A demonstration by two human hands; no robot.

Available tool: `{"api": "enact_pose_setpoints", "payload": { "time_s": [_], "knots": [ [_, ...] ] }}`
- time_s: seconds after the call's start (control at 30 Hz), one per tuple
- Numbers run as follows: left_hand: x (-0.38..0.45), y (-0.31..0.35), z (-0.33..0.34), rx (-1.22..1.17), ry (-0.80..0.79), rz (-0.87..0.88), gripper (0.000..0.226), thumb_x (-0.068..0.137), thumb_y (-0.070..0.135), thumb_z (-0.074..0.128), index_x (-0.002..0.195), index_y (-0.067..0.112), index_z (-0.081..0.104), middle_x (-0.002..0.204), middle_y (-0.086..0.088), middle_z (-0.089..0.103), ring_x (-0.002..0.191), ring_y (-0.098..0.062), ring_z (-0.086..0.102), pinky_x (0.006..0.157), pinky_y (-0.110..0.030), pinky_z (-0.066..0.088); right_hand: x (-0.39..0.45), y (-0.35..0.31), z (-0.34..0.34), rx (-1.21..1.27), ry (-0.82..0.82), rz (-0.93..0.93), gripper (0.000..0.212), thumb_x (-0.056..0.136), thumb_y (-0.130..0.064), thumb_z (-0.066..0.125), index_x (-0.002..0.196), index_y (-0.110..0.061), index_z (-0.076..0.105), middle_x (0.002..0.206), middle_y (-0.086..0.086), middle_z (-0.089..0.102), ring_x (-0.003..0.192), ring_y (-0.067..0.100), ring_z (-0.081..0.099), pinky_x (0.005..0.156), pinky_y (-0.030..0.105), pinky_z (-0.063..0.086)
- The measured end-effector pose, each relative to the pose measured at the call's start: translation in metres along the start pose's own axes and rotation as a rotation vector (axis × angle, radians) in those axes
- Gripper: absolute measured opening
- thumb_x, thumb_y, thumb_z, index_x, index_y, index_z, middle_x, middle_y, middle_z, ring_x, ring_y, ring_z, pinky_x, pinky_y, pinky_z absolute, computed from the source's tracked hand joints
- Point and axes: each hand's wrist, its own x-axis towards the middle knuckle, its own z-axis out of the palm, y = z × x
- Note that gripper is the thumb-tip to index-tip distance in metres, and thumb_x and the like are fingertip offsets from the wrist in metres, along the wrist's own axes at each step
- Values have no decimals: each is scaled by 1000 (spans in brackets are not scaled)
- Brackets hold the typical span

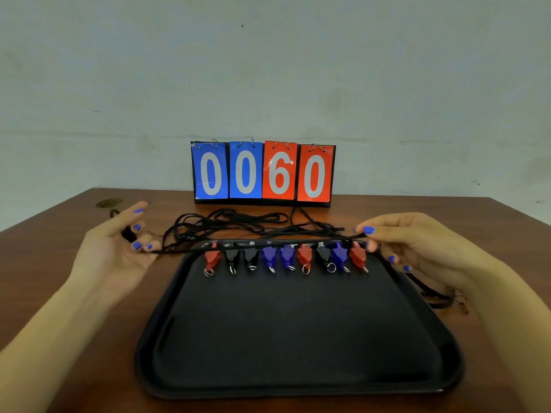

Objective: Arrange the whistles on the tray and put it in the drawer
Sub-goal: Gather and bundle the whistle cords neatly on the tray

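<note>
A black tray [298, 323] lies on the brown table in front of me. Along its far edge stands a neat row of several whistles [286, 255] in red, black and blue, key rings pointing toward me. A black lanyard strand [253, 245] is stretched straight just above that row. My right hand [417, 242] pinches its right end between thumb and fingertips by the rightmost red whistle. My left hand [119, 245], palm turned inward and upper fingers spread, holds the left end at its lower fingers beside the tray's far left corner.
A tangle of black lanyards [232, 222] lies on the table [44, 248] behind the tray. More cord [438, 296] trails past the tray's right edge. A flip scoreboard [264, 174] reading 0060 stands against the wall. No drawer is visible.
</note>
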Motion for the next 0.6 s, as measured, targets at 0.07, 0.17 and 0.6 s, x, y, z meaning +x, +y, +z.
{"api": "enact_pose_setpoints", "payload": {
  "time_s": [0.07, 0.17, 0.6],
  "knots": [
    [1, 0, -2, 166, 58, -26, 18, 88, 7, 49, 101, 14, 60, 72, 4, 42, 39, -6, 29, 38, -17, 29, 2, 6, -8, -71, 24, 45, 15, 89, -11, 56, 92, -13, 71, 61, 0, 64, 42, 7, 43, 35, 15, 31],
    [1, -4, 1, 505, 59, -46, 18, 89, 0, 48, 98, 7, 61, 78, -4, 51, 36, -5, 34, 34, -16, 35, 5, 13, -15, -180, 34, 76, 13, 89, -11, 57, 94, -10, 69, 58, -1, 62, 45, 9, 42, 38, 16, 29],
    [7, -7, -15, 1770, -150, 155, 16, 88, 29, 57, 73, 23, 60, 81, 5, 60, 69, -12, 55, 62, -29, 43, 7, 26, -28, -515, -184, 355, 23, 89, -11, 57, 111, -10, 51, 54, 4, 57, 39, 10, 39, 35, 19, 28]
  ]
}}
